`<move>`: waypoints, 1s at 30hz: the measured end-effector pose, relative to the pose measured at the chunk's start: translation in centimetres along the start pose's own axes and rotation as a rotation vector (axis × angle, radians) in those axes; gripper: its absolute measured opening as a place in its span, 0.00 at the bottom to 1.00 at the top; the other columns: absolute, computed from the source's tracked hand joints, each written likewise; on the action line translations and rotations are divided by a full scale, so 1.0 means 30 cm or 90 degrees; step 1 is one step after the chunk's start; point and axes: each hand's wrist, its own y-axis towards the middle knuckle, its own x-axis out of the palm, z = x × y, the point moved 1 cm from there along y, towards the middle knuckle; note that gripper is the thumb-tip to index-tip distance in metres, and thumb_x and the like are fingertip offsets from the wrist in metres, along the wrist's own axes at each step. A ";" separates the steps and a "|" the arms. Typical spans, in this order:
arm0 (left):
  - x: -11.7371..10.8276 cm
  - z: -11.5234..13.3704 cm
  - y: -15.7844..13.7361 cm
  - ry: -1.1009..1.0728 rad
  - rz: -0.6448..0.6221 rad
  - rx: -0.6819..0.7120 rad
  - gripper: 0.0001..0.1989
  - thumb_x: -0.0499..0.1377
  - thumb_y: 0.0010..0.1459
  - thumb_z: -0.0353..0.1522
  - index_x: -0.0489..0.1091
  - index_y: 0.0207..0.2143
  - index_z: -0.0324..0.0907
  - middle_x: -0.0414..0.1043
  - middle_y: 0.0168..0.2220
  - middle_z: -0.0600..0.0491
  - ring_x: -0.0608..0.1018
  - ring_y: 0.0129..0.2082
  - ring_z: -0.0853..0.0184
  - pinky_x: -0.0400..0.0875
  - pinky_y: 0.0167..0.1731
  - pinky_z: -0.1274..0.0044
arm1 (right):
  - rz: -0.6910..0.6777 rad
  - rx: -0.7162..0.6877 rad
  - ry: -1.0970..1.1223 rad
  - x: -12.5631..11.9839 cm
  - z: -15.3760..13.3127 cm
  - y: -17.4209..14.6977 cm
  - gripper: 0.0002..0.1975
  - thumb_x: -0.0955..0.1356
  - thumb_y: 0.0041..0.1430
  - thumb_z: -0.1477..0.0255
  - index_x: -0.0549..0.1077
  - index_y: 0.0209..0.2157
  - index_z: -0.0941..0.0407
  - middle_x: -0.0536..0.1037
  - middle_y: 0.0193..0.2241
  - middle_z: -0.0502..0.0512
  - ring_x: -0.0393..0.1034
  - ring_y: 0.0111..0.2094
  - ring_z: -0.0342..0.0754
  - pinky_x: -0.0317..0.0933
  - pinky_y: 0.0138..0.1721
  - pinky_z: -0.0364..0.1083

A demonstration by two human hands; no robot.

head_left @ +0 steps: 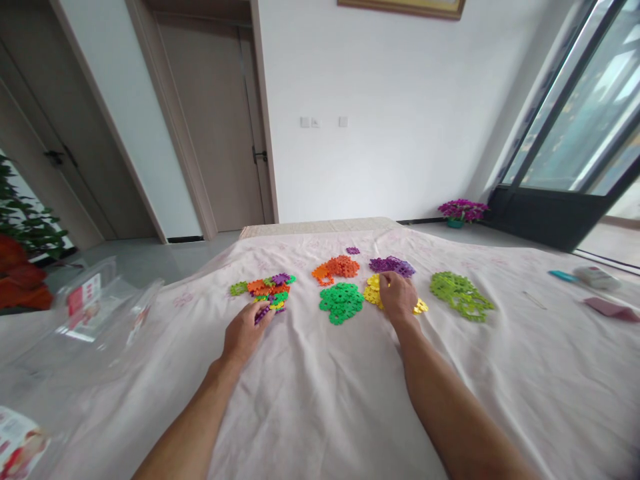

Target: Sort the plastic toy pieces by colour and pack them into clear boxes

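Note:
My left hand (246,332) is at the near edge of a small mixed pile of snowflake-shaped plastic pieces (270,288), orange, green, purple and yellow. Its fingers are closed around a purple snowflake piece (261,314). Over a pile of yellow snowflake pieces (373,291), my right hand (399,293) points downward with fingers bent together. Whatever lies under its fingertips is hidden. Between the hands are a green pile (341,302) and, behind it, an orange pile (337,267). Purple pieces (393,265) lie just beyond my right hand, and light green ones (460,295) to its right.
A single purple piece (353,251) lies farther back on the pale cloth (320,400). Clear plastic packaging (95,313) occupies the left side. At the far right are a blue item (563,275), a white packet (597,277) and a pinkish cloth-like piece (613,309).

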 end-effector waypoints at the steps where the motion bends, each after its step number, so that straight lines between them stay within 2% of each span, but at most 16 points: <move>1: 0.001 0.001 -0.001 0.002 -0.001 0.002 0.15 0.54 0.60 0.44 0.72 0.45 0.47 0.76 0.45 0.53 0.77 0.42 0.66 0.69 0.42 0.77 | -0.002 0.021 -0.012 -0.003 0.020 0.006 0.15 0.61 0.62 0.67 0.79 0.40 0.51 0.79 0.38 0.56 0.66 0.41 0.52 0.53 0.41 0.48; 4: 0.001 0.003 -0.003 0.010 -0.008 0.006 0.16 0.58 0.57 0.43 0.72 0.46 0.48 0.75 0.45 0.53 0.77 0.43 0.65 0.70 0.43 0.76 | -0.014 0.068 -0.036 -0.010 0.064 0.014 0.15 0.62 0.60 0.67 0.79 0.41 0.50 0.78 0.40 0.56 0.65 0.44 0.53 0.53 0.44 0.50; 7: 0.006 -0.001 -0.003 0.010 -0.022 0.032 0.20 0.62 0.53 0.42 0.71 0.49 0.49 0.73 0.48 0.53 0.76 0.47 0.63 0.70 0.46 0.74 | 0.006 0.069 -0.035 -0.008 0.079 0.016 0.15 0.62 0.60 0.67 0.79 0.42 0.50 0.77 0.42 0.56 0.63 0.45 0.54 0.52 0.46 0.51; 10: 0.016 -0.012 0.000 -0.008 -0.027 0.063 0.23 0.64 0.50 0.42 0.70 0.50 0.48 0.72 0.49 0.52 0.74 0.50 0.61 0.69 0.49 0.72 | 0.051 0.020 0.005 0.006 0.057 0.011 0.15 0.62 0.60 0.68 0.79 0.41 0.51 0.77 0.41 0.56 0.63 0.44 0.53 0.52 0.47 0.50; 13: 0.027 -0.028 0.006 -0.042 -0.023 0.061 0.22 0.63 0.51 0.41 0.70 0.50 0.47 0.71 0.50 0.51 0.75 0.48 0.62 0.69 0.49 0.72 | 0.055 -0.087 0.070 0.026 -0.008 -0.012 0.14 0.62 0.60 0.69 0.78 0.40 0.53 0.77 0.40 0.57 0.63 0.43 0.52 0.54 0.47 0.49; 18: 0.024 -0.043 0.014 -0.087 0.011 0.026 0.15 0.56 0.58 0.40 0.73 0.44 0.45 0.75 0.45 0.51 0.77 0.43 0.64 0.70 0.46 0.74 | -0.079 -0.296 0.168 0.045 -0.176 -0.113 0.12 0.63 0.61 0.72 0.78 0.38 0.53 0.77 0.37 0.55 0.66 0.41 0.49 0.57 0.43 0.46; 23: 0.002 -0.037 0.012 -0.131 0.008 -0.070 0.17 0.51 0.62 0.45 0.74 0.42 0.47 0.79 0.39 0.54 0.79 0.41 0.64 0.69 0.42 0.76 | -0.243 -0.476 0.209 0.043 -0.312 -0.256 0.11 0.63 0.62 0.74 0.77 0.39 0.53 0.77 0.36 0.54 0.68 0.40 0.47 0.58 0.42 0.43; 27: -0.009 -0.030 0.009 -0.098 0.000 -0.088 0.19 0.48 0.63 0.46 0.73 0.41 0.47 0.79 0.39 0.53 0.79 0.40 0.64 0.68 0.40 0.77 | -0.340 -0.561 0.225 0.038 -0.360 -0.339 0.12 0.63 0.62 0.76 0.77 0.41 0.53 0.77 0.36 0.54 0.69 0.41 0.46 0.58 0.42 0.43; 30: -0.013 -0.014 0.005 -0.067 0.001 -0.067 0.19 0.47 0.64 0.47 0.71 0.41 0.46 0.79 0.37 0.53 0.79 0.38 0.64 0.68 0.38 0.76 | -0.370 -0.566 0.249 0.033 -0.378 -0.363 0.12 0.63 0.63 0.75 0.77 0.42 0.53 0.78 0.38 0.54 0.69 0.41 0.46 0.58 0.42 0.43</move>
